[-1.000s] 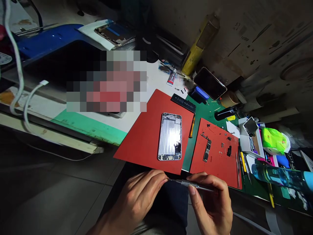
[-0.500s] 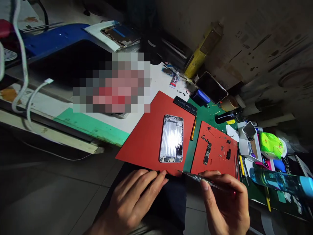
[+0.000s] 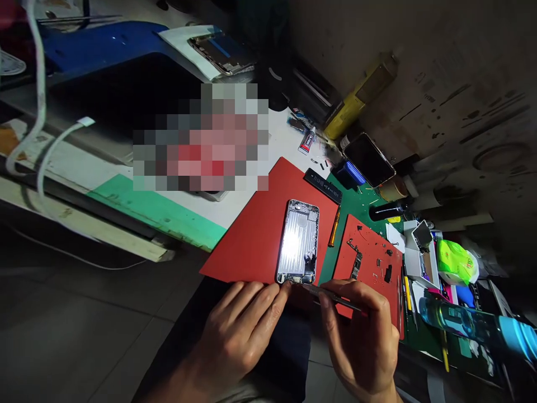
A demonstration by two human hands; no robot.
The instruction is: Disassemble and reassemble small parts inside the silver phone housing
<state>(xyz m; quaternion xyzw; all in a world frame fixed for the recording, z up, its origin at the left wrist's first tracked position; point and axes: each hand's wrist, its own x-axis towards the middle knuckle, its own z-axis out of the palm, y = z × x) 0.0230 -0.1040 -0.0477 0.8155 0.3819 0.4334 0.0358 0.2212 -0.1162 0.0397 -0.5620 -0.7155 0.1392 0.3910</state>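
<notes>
Silver metal of the phone housing (image 3: pixel 298 250) lies opened on the red mat (image 3: pixel 255 235), just above the left hand (image 3: pixel 239 330), whose fingers (image 3: pixel 274 296) are spread and touch its lower edge. The right hand (image 3: pixel 361 341) has its fingers clamped on a thin metal tool (image 3: pixel 331 296), the tip near the same edge. The logic board (image 3: pixel 356 266) and small parts already lie out above the right fingers (so I judge the disassembly well advanced), with some pieces left in the housing bottom.

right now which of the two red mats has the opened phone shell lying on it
The larger red mat, the one on the left. The phone shell lies on it by the left hand. The smaller red mat to the right carries only a circuit board and small parts.
</notes>
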